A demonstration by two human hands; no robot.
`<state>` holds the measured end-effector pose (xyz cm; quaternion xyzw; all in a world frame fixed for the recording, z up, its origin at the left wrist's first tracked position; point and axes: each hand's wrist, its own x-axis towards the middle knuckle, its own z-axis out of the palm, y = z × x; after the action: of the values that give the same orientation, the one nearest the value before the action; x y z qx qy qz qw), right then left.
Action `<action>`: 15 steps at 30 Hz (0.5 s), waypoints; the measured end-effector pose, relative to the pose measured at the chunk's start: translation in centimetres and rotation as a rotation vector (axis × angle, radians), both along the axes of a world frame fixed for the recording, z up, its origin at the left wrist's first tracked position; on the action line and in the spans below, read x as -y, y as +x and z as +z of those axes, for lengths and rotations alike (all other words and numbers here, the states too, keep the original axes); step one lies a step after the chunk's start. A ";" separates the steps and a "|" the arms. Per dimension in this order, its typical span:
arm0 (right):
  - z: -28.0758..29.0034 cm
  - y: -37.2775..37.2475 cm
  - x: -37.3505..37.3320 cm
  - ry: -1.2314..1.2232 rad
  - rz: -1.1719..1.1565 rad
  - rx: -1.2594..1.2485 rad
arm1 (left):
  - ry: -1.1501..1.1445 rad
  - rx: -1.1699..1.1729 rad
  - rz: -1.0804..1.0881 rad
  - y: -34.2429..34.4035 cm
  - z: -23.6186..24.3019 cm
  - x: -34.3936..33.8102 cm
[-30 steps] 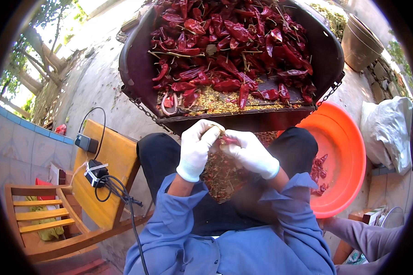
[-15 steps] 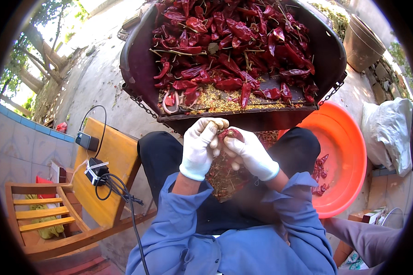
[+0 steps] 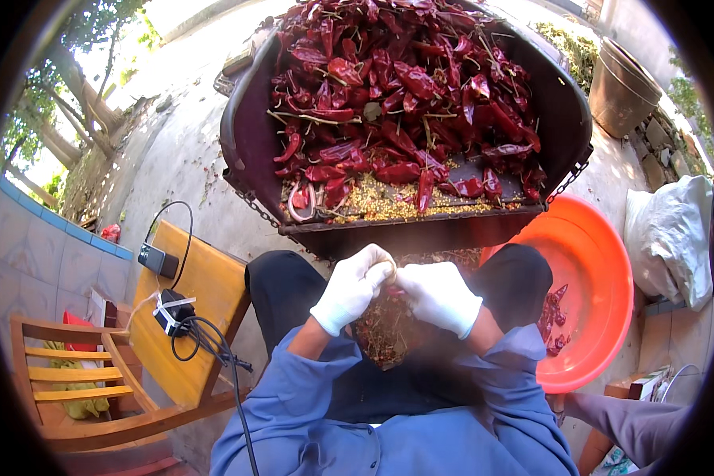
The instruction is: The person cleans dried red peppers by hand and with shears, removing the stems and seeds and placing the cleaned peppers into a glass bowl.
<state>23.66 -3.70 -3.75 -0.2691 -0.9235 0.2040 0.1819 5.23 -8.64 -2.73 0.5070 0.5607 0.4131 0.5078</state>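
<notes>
Currently, a dried red chili (image 3: pixel 394 291) is being pinched by the right gloved hand (image 3: pixel 443 297) (only a small red sliver is being left visible under the fingertips). The left gloved hand (image 3: pixel 351 287) is being held up against it with curled fingers; whether anything is being pinched in that grip cannot be told. Just beyond both hands, a heap of dried red chilies (image 3: pixel 404 87) and scattered yellow seeds (image 3: pixel 381 198) are being held in a dark trough (image 3: pixel 250 119). To the right, a few more chilies (image 3: pixel 554 317) are being contained by an orange basin (image 3: pixel 591 254). Leftward, a black power adapter (image 3: pixel 170 311) is being supported by a yellow wooden bench (image 3: pixel 206 278).
</notes>
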 end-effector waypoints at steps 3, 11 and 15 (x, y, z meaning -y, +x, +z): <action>-1.0 -0.3 0.1 -0.014 0.055 -0.053 | 0.072 -0.145 -0.057 -0.9 -0.4 -0.2; 1.5 1.0 -1.1 -0.575 -0.327 -0.428 | 0.230 -0.913 0.020 -5.7 1.9 -0.2; 1.4 0.3 -1.1 -1.261 -0.207 -0.638 | 0.426 -0.965 0.295 -7.6 2.4 -2.3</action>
<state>23.98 -2.62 -2.30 -0.3365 -0.5011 0.7496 0.2716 -2.33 -6.35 -0.31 0.6464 0.6992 0.3050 0.0158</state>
